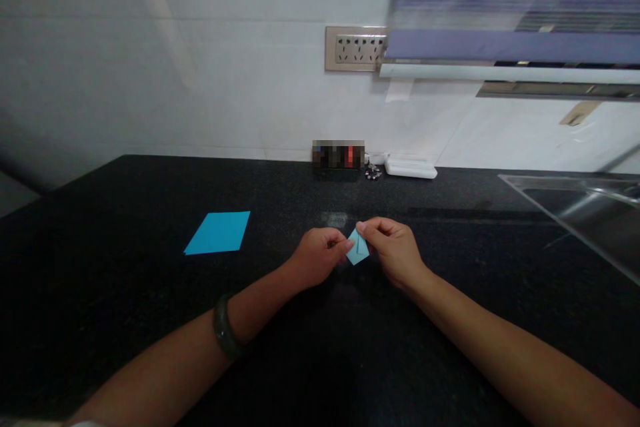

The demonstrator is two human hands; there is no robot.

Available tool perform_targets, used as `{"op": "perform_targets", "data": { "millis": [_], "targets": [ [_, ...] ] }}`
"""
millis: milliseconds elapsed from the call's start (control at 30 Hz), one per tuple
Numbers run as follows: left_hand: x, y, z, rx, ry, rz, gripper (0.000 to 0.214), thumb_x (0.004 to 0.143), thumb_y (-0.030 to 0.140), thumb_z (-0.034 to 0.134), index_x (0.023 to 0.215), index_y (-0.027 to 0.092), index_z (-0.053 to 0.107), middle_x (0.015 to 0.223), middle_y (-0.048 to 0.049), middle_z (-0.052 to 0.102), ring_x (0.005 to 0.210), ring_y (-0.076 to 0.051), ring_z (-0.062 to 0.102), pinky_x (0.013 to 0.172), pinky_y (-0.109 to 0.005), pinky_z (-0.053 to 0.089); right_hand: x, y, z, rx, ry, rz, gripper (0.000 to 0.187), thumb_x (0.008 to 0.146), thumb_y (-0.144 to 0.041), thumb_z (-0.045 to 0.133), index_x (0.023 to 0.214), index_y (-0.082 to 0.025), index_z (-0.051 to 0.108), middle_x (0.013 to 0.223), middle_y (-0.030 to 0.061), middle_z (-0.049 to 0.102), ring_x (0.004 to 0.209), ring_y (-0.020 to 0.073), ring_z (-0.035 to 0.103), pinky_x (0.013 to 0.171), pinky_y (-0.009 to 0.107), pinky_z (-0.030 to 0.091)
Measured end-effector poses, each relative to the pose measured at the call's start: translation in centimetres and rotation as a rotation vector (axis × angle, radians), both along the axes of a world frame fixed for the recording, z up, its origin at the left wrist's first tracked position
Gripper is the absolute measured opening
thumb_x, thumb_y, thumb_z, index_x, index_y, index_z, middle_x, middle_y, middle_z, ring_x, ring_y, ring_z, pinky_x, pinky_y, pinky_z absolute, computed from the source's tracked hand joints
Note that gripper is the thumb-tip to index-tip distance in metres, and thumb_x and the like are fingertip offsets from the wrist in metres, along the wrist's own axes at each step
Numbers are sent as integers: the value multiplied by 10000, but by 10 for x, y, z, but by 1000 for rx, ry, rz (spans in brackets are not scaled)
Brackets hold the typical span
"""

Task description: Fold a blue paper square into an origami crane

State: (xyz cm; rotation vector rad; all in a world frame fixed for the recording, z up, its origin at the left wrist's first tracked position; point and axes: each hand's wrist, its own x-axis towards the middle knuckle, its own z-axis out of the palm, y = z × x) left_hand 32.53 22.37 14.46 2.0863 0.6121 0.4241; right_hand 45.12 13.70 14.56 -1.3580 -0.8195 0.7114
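Left hand (317,257), right hand (395,250) bare; forearms bare; dark green glossy bangle (225,337) on left wrist

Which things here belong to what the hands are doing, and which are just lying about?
In use: small folded blue paper, pinched by left hand and right hand; flat blue sheet, likely spare.
Lying about: white tray, wall socket, sink.

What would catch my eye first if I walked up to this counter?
At the middle of the black counter, the left hand and right hand pinch a small folded blue paper between them. A flat blue sheet lies apart to their left.
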Motion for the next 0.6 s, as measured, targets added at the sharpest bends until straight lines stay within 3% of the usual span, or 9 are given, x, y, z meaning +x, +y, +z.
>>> {"op": "perform_targets", "data": {
  "millis": [200, 433, 600],
  "targets": [
    [-2, 2, 4, 92, 15, 44, 306, 750, 408, 443, 639, 148, 560, 542, 5, 543, 504, -98, 473, 476, -208, 327, 0, 0, 0, 14, -35, -4, 212, 684, -336, 591, 594, -147, 557, 469, -41, 465, 434, 67, 396, 442, 212, 313],
    [0, 2, -2, -46, -61, -13, 257, 749, 366, 458, 711, 147, 586, 618, -19, 586, 562, -113, 520, 525, -223, 373, 5, 0, 1, 17, -34, -31, 223, 686, -361, 577, 614, -150, 558, 467, -41, 467, 423, 69, 399, 433, 210, 317],
    [1, 5, -2, -172, -167, 91, 226, 737, 346, 479, 696, 139, 560, 607, -19, 580, 556, -113, 526, 537, -229, 398, 5, 1, -2, -49, -112, 124, 225, 711, -372, 544, 723, -148, 568, 534, -34, 483, 439, 67, 394, 422, 202, 309]
  ]
}}
